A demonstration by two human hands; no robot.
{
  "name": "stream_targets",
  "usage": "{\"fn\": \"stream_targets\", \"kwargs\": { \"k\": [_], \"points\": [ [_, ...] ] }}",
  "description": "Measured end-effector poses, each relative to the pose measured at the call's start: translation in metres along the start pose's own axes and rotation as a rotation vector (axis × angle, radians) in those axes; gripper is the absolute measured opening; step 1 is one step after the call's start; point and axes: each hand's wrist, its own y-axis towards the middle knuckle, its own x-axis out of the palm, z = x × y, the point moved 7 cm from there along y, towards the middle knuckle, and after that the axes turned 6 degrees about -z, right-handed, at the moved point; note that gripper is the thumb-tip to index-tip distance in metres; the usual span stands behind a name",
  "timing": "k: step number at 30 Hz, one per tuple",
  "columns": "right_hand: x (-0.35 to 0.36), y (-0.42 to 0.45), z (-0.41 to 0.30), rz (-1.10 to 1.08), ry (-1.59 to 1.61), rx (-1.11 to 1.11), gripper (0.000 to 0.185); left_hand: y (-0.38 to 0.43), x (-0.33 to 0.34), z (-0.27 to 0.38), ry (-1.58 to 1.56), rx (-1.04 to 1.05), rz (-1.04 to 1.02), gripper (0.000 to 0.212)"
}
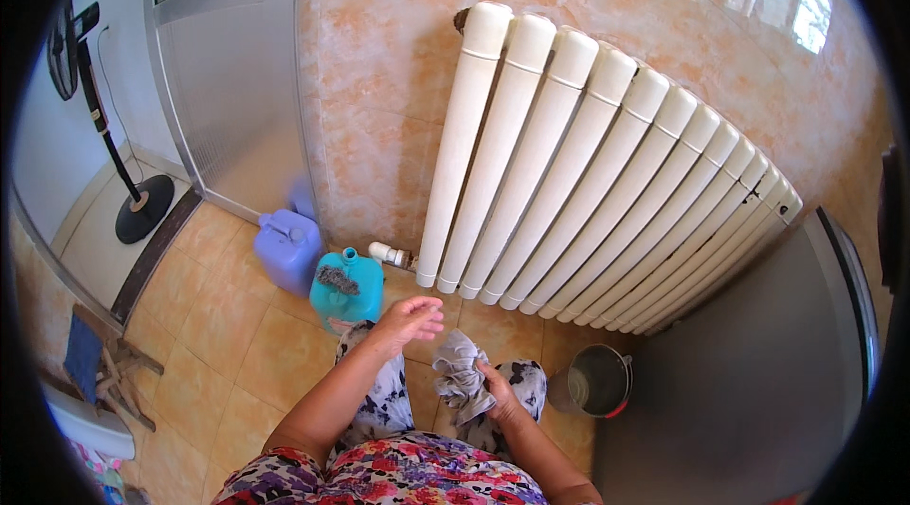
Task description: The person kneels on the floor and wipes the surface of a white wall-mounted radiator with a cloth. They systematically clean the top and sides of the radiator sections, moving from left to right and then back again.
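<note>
A crumpled grey cloth is gripped in my right hand, above my right knee. Empty, with its fingers apart, my left hand hovers over my left knee, a little left of the cloth. Just beyond my left hand stands a turquoise plastic jerrycan with its mouth uncovered. A dark grey scouring pad lies on top of it. Before me on the wall is a white column radiator, whose lower left end has a white valve.
A metal bucket stands right of my knee, beside a large grey appliance. Left of the turquoise jerrycan is a purple jerrycan by the door. A folding stool and a pedestal fan stand further left.
</note>
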Motion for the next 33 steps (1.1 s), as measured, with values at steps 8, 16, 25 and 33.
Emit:
{"fn": "stream_targets", "kwargs": {
  "k": [8,16,25,33],
  "points": [
    [-0.004,-0.003,0.003,0.017,-0.107,-0.025,0.051,-0.077,0.068,0.210,0.144,0.792,-0.125,0.043],
    [-0.011,0.005,0.009,0.027,-0.114,0.000,0.055,-0.207,0.168,0.320,0.622,1.686,-0.119,0.063],
    [-0.016,0.002,0.011,0.070,-0.142,0.001,0.048,-0.018,0.114,0.218,0.785,1.304,0.270,0.059],
    [-0.007,-0.003,0.005,0.114,-0.176,-0.009,0.045,0.043,0.068,0.134,0.792,0.848,0.127,0.056]
  ]
}}
